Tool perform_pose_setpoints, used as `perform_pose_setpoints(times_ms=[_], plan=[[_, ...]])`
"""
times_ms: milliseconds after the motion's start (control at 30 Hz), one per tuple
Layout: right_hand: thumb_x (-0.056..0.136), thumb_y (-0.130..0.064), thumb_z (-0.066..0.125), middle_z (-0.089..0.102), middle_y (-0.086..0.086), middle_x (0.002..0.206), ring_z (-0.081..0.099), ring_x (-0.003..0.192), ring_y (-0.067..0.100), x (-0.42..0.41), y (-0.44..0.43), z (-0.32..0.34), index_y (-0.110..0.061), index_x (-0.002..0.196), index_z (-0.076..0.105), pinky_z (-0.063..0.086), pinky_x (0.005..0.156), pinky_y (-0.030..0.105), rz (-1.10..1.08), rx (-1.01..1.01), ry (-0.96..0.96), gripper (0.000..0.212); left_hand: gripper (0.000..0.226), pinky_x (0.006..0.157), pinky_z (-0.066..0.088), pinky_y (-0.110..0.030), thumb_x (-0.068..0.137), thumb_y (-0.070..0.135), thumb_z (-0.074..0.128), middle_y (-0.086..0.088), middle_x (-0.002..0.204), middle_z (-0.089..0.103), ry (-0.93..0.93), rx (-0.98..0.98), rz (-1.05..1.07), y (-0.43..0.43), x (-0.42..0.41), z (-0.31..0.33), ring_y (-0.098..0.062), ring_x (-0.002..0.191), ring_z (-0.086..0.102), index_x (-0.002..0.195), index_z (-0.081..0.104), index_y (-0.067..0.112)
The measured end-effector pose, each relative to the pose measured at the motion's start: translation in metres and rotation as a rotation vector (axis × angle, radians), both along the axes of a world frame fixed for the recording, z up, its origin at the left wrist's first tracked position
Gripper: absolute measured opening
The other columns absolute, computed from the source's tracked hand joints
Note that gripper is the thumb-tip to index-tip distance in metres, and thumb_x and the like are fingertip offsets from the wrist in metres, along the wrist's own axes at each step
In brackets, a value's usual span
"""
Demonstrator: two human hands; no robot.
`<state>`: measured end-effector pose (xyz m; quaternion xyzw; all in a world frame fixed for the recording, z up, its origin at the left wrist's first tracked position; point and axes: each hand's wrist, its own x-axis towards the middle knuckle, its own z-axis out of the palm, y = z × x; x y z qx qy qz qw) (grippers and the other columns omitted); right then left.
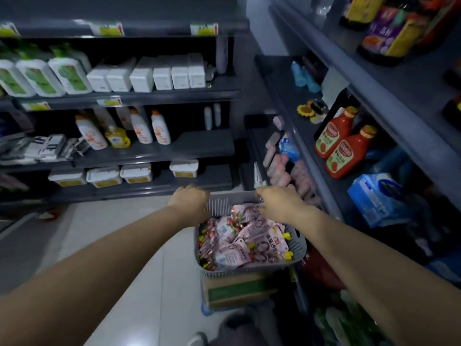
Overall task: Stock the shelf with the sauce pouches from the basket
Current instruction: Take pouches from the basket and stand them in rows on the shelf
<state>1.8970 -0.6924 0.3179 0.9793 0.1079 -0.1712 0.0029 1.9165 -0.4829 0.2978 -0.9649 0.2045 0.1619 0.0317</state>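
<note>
A grey slatted plastic basket (pixel 298 248) sits on a cardboard box at the lower centre, filled with several pink sauce pouches (pixel 252 240) with yellow caps. My left hand (pixel 192 202) curls over the basket's far left rim. My right hand (pixel 279 202) is at the far right rim, fingers bent down over the topmost pouches; whether it pinches a pouch is unclear. On the dark shelf (pixel 324 196) just beyond the basket lie more pink pouches (pixel 296 176) in a row.
The basket rests on a cardboard box (pixel 237 290) on the pale tiled floor. Red ketchup bottles (pixel 341 143) and a blue tissue pack (pixel 376 198) stand on the right shelving. Left shelves hold white bottles, boxes and tubs (pixel 136 173).
</note>
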Motion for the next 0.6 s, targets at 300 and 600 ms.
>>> perform_pose_setpoints(times_ms=[300,600], plan=[[0.093,-0.017,0.047,0.060,0.013,0.121,0.058,0.109,0.031,0.044,-0.040,-0.102,-0.012,0.127,0.051,0.045,0.077,0.031,0.026,-0.033,0.291,0.035,0.030,0.089,0.042,-0.032,0.090,0.034,0.048,-0.007,0.117,0.063,0.233,-0.016,0.094,-0.030,0.015,-0.083,-0.026,0.109,0.057,0.111,0.060,0.016],[0.090,-0.011,0.052,0.053,0.015,0.127,0.058,0.105,0.033,0.036,-0.075,-0.216,-0.007,0.129,0.045,0.040,0.062,0.027,-0.306,0.041,0.553,0.039,0.034,0.088,0.048,-0.032,0.090,0.035,0.053,-0.007,0.118,0.063,0.472,-0.006,0.107,-0.046,0.020,-0.177,-0.023,0.106,0.060,0.117,0.057,0.015]])
